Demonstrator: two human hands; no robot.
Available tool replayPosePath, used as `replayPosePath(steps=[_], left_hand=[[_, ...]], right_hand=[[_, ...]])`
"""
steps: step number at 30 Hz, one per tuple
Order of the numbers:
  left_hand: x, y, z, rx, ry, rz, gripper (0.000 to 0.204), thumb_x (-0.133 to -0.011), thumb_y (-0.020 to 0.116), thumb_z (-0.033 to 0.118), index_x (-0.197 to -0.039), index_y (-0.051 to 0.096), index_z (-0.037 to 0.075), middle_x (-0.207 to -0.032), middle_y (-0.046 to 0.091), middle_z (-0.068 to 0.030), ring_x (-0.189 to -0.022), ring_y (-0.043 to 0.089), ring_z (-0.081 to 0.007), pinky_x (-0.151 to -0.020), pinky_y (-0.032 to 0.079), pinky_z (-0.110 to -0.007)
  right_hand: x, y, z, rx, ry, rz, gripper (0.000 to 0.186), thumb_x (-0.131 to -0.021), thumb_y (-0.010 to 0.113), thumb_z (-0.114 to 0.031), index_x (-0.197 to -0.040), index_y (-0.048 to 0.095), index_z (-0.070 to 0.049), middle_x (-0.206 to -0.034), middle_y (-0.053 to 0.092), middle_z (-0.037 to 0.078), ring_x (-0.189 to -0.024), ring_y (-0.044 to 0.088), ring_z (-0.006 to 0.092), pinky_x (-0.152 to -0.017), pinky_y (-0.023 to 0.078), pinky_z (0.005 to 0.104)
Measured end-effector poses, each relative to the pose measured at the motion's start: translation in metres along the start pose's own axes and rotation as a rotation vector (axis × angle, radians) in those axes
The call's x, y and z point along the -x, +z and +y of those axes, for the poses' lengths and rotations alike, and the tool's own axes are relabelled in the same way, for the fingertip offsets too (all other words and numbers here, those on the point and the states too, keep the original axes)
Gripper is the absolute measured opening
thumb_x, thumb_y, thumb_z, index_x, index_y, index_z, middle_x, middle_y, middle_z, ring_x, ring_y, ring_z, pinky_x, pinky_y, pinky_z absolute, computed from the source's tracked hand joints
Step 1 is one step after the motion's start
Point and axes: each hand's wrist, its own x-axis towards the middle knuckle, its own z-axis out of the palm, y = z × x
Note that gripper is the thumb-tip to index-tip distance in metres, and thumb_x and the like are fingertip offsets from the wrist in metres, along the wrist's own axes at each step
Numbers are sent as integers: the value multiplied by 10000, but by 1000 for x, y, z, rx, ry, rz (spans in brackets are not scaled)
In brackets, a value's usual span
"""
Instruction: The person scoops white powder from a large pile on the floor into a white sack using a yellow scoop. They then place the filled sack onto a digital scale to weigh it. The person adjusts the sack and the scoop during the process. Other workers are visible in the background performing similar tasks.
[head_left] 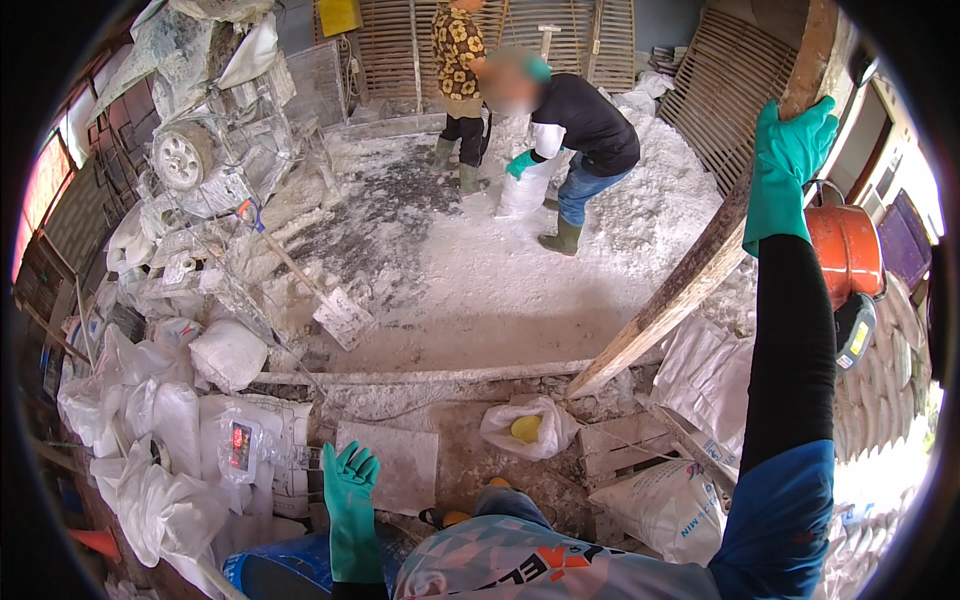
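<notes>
Both gloves, left hand point(350, 490) and right hand point(790, 150), are teal. The bucket point(848, 250) is orange, the floor point(500, 270) white-dusted. The plank point(690, 280) looks greyish-brown.

White powder all over the concrete floor point(470, 280), wooden slatted racks point(560, 40) leaning on the back wall, sacks point(180, 420) piled left. Daylight comes from the right, maybe an open doorway.

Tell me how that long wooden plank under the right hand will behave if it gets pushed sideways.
The wooden plank looks stiff and probably heavy: long, thick, unbending. It leans steeply, its foot on dusty rubble, so it may slide or topple. The right hand grips it near the top in a smooth teal glove; powder could make that slippery.
</notes>
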Motion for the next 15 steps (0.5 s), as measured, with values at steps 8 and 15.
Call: replayPosePath(steps=[8,15], left_hand=[[6,5,-2,-8,17,8,611,-1036,623,568,-1240,682,-6,-1047,743,-164,-890,712,-295,-915,595,-452],[7,7,-3,-27,21,38,624,-1027,629,580,-1242,682,-3,-1050,745,-157,-877,715,-295,-907,595,-448]], right_hand=[[-1,4,4,10,-17,32,852,-843,775,-353,-1492,393,45,-1257,543,285,-1206,558,472,-1043,461,547],[-3,8,7,23,-21,37,834,-836,788,-352,-1472,408,31,-1260,542,276,-1209,563,463,-1033,468,548]])
